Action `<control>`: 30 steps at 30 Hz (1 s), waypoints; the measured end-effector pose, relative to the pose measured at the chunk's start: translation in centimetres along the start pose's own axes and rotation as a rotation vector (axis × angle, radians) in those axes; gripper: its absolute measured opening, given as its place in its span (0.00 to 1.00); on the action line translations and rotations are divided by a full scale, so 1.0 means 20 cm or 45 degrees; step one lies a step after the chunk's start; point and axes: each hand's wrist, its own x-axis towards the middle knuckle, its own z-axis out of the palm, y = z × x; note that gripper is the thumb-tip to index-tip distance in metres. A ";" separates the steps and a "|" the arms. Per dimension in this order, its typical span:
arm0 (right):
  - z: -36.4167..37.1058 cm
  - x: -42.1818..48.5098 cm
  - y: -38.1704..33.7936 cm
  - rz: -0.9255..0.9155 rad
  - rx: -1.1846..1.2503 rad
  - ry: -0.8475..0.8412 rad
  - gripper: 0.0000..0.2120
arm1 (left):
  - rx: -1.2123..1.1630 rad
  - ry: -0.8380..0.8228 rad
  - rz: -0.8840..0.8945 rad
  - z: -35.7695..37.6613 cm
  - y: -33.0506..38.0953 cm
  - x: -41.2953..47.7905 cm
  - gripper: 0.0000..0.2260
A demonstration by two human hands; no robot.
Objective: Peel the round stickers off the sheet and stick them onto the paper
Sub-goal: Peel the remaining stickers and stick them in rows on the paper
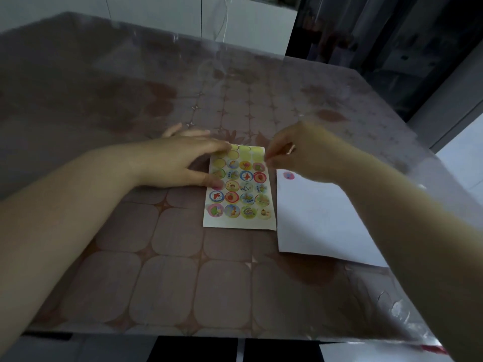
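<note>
A sticker sheet (239, 202) with rows of round colourful stickers lies flat in the middle of the table; several circles in its top rows are blank. My left hand (180, 163) rests flat on the sheet's upper left part, thumb on its left edge. My right hand (298, 155) hovers at the sheet's upper right corner with fingertips pinched together; whether a sticker sits between them cannot be told. To the right lies a white paper (318, 220), with one pink round sticker (288, 175) near its top left corner. My right forearm covers part of the paper.
The table (170, 283) has a brown tile-patterned cloth under a clear plastic cover. Its near edge runs along the bottom and its right edge slants close past the paper. White cabinets (248, 22) stand beyond the far edge.
</note>
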 end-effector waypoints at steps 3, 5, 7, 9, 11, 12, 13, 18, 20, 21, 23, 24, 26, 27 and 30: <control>0.08 0.05 -0.05 -0.060 0.093 0.083 0.11 | -0.018 -0.024 -0.019 0.00 0.01 -0.01 0.44; 0.14 0.09 -0.06 -0.078 0.111 0.140 0.12 | -0.026 -0.033 -0.052 -0.01 0.02 -0.01 0.42; 0.20 0.11 -0.05 -0.064 0.184 0.198 0.10 | -0.033 -0.051 -0.077 -0.01 0.03 -0.02 0.42; 0.25 0.12 -0.04 -0.079 0.279 0.240 0.09 | -0.049 -0.075 -0.089 -0.02 0.04 -0.02 0.42; 0.28 0.14 -0.03 -0.108 0.357 0.271 0.08 | -0.050 -0.075 -0.092 -0.02 0.05 -0.02 0.42; 0.28 0.14 -0.03 -0.113 0.373 0.281 0.07 | -0.043 -0.072 -0.092 -0.02 0.05 -0.01 0.41; 0.28 0.14 -0.03 -0.112 0.387 0.284 0.06 | -0.036 -0.068 -0.091 -0.02 0.05 -0.01 0.41; 0.29 0.14 -0.02 -0.117 0.429 0.270 0.01 | -0.006 -0.068 -0.086 -0.01 0.03 -0.01 0.41; 0.30 0.14 -0.02 -0.114 0.399 0.285 0.02 | -0.008 -0.068 -0.090 0.00 0.02 -0.01 0.41; 0.30 0.14 -0.02 -0.111 0.396 0.288 0.04 | -0.004 -0.067 -0.088 0.00 0.02 0.00 0.40; 0.29 0.13 -0.02 -0.116 0.425 0.290 0.06 | 0.004 -0.085 -0.090 0.00 0.03 0.00 0.38; 0.29 0.13 -0.02 -0.122 0.454 0.291 0.08 | 0.006 -0.098 -0.095 -0.01 0.03 0.00 0.38; 0.28 0.13 -0.01 -0.106 0.529 0.284 0.08 | 0.015 -0.115 -0.102 -0.01 0.03 0.00 0.39; 0.27 0.12 -0.02 -0.088 0.566 0.285 0.07 | 0.022 -0.110 -0.097 -0.01 0.02 -0.01 0.40; 0.16 0.09 -0.01 -0.032 0.616 0.347 0.04 | 0.032 -0.057 -0.055 -0.01 0.01 -0.01 0.44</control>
